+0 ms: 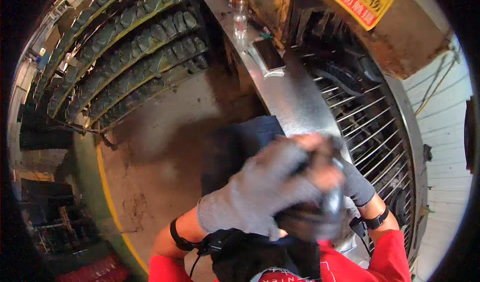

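– Where is the thing being handled?
– The dark object (306, 224) is between the two hands, in front of the person's torso, seen against the near end of the worktop (295, 102), by its left edge. The left hand (262, 179) reaches across its upper part; the right hand (356, 182) is at its far right side.

– Is either grip closed on it?
– I can't tell. The left fingers bend over it but are smeared by motion blur, and the right fingers are mostly hidden.

– How does it look?
– Blackish, rounded below, with a glossy grey patch on the right. Its exact kind is lost in the blur.

– And the hands?
– Grey gloves, bare fingertips on the left, red sleeves.

– The surface?
– Bare shiny metal. Towards its far end a flat dark item (270, 55) lies on white paper (274, 73), with a clear bottle (240, 24) beyond. Along its right edge runs a rack of metal rods (375, 132).

– Beyond that?
– Curved-looking shelves (131, 53) of dark, shoe-like items at upper left, a yellow floor line (106, 184), and a pale wall (445, 142) on the right.
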`<state>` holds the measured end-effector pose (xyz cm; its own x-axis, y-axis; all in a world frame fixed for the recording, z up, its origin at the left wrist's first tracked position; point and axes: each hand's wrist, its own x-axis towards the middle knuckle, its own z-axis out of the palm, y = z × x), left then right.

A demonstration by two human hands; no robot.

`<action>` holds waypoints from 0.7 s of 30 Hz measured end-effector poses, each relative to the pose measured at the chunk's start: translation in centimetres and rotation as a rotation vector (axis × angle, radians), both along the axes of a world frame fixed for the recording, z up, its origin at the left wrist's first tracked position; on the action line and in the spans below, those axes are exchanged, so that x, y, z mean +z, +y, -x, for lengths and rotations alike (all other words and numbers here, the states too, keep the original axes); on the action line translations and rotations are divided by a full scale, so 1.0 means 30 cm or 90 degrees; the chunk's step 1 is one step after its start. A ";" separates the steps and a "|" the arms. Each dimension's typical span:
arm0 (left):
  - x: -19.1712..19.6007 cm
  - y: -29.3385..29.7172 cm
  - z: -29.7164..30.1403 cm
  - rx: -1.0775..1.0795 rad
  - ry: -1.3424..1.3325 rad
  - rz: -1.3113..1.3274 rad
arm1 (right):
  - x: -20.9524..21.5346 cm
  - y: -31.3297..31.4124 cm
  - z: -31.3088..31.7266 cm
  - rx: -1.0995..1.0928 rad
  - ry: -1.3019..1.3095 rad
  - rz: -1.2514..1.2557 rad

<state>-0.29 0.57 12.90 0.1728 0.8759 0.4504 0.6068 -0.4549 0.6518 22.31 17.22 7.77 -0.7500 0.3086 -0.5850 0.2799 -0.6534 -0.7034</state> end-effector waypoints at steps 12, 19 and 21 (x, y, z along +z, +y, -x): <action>-0.265 -0.029 0.014 0.003 0.275 0.077 | -0.007 0.202 -0.888 -0.294 -0.316 -0.395; -0.234 -0.290 0.107 0.181 -0.305 0.244 | -0.223 0.208 -1.244 -0.215 -0.623 -0.901; -0.163 -0.231 0.080 0.068 -0.600 0.109 | -0.247 0.218 -1.107 -0.151 -0.637 -1.081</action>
<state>-2.68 -6.35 8.03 -0.2793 0.9330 0.2271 -0.1674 -0.2802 0.9452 55.50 23.77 0.35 -0.2665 0.9301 0.2528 0.9234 0.3215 -0.2095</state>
